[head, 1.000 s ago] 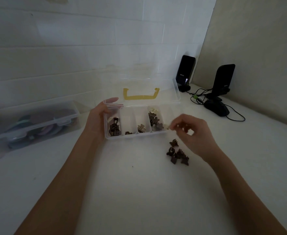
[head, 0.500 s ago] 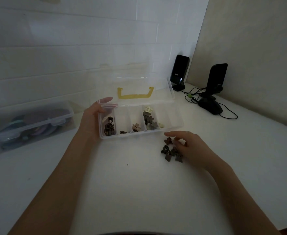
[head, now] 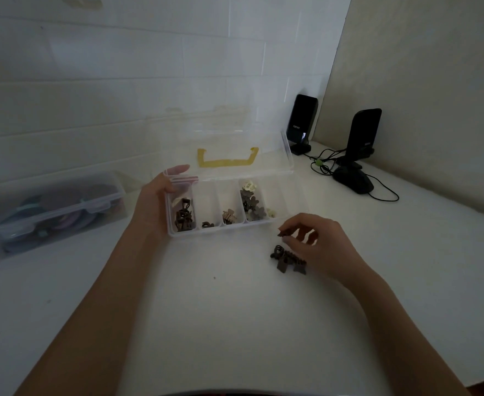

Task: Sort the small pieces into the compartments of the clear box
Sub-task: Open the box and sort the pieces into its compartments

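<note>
A clear box [head: 286,217] with several compartments stands open on the white table, its lid with a yellow handle [head: 227,159] tipped back. Small dark and tan hair clips lie in the left compartments; a cream piece [head: 271,212] lies in the one near the right. My left hand [head: 156,201] grips the box's left end. My right hand [head: 317,242] hovers just in front of the box and pinches a small dark clip [head: 284,232] in its fingertips. A pile of dark clips [head: 287,260] lies on the table under that hand.
A closed translucent storage box [head: 49,207] with coloured contents sits at the left. Two black speakers [head: 302,124] [head: 363,135], a black mouse-like device [head: 353,181] and cables stand at the back right corner. A tiled wall runs behind.
My right hand dropped from the box's right side to the pile, then rose a little with a dark clip pinched in its fingers. The left hand stayed on the box.
</note>
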`<state>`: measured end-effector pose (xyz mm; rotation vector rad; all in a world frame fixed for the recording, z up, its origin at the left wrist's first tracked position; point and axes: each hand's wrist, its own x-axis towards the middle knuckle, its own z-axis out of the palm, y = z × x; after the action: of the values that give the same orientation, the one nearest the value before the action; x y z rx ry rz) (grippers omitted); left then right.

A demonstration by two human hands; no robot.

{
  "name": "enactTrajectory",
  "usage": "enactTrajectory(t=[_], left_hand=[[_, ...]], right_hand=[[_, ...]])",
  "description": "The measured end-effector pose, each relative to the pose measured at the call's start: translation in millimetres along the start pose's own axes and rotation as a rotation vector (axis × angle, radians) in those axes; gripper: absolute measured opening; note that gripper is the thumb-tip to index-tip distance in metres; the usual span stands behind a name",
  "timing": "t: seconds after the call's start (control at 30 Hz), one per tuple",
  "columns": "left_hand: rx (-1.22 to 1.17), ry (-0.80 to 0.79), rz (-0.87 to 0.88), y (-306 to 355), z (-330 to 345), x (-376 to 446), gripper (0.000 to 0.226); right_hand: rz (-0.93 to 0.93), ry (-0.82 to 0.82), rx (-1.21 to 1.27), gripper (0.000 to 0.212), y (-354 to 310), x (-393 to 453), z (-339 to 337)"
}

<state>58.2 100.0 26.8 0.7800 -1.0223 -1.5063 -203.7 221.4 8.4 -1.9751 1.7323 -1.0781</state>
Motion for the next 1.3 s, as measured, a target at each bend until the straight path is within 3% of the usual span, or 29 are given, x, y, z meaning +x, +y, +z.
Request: enactTrajectory(t=[0.27, 0.63, 0.73, 0.9, 1.03, 1.3], left_hand=[[0.024, -0.028, 0.034, 2.5, -6.0, 2.5, 0.049], [-0.007, -0.059, 0.039, 1.3, -9.6, 4.5, 0.043], [-0.017, -0.039, 0.022, 1.3, -8.4, 5.3, 0.044], [-0.117, -0.083, -0.020, 2.4, -6.5, 4.4, 0.039], [-0.136, -0.076, -0.017, 1.9, -7.5, 6.0, 0.038], [-0.094, -0.057, -0.015, -0.2, -10.1, 9.4, 0.041]], right_hand=[[-0.007, 0.337, 0.084, 0.018, -0.5, 3.1, -9.0], [-0.083, 0.299, -0.106, 0.030, 0.6, 6.8, 0.1], [-0.133, 0.314, -0.078, 0.023, -2.6, 1.4, -4.4], [-0.224, 0.113, -0.148, 0.018, -6.6, -4.1, -5.5], [-0.186, -0.054, -0.200, 0.021, -3.5, -3.4, -1.8], [-0.094, -0.170, -0.251, 0.031, -1.2, -3.5, 2.6]])
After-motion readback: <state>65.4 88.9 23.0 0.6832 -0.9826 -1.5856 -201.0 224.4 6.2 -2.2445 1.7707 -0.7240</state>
